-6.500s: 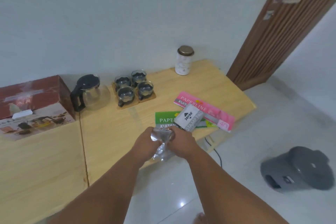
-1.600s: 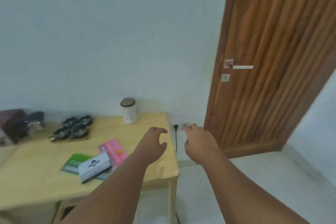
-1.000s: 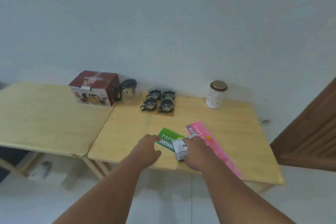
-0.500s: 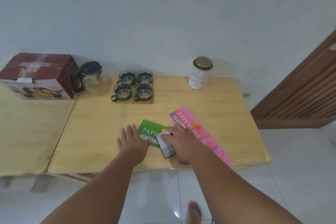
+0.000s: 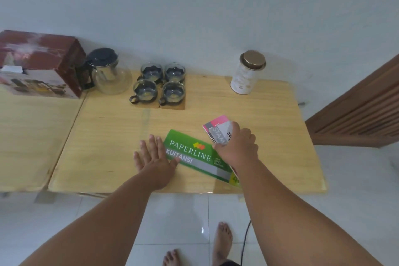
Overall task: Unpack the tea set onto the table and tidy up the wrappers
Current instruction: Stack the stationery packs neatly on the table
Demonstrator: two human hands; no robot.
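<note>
The glass teapot (image 5: 109, 75) with a black lid stands at the back of the wooden table (image 5: 112, 136). Right of it, several glass cups (image 5: 160, 84) sit on wooden coasters. The red tea set box (image 5: 41, 65) is at the back left. My left hand (image 5: 154, 157) lies flat and open on the table, thumb touching a green Paperline booklet (image 5: 194, 154). My right hand (image 5: 237, 147) is curled over a grey stamp pad box (image 5: 218, 134), which lies on a pink booklet (image 5: 221, 119). No wrapper is in view.
A white tin (image 5: 247, 75) with a gold lid stands at the back right of the table. A second table (image 5: 32, 136) adjoins on the left. A brown wooden door (image 5: 362, 110) is at the right. My bare feet and a black cable (image 5: 245, 242) are on the tiled floor.
The clear wrapper once in both hands is gone. I turned back from the door to the table. My right hand slid the stamp pad box right, off the green booklet.
</note>
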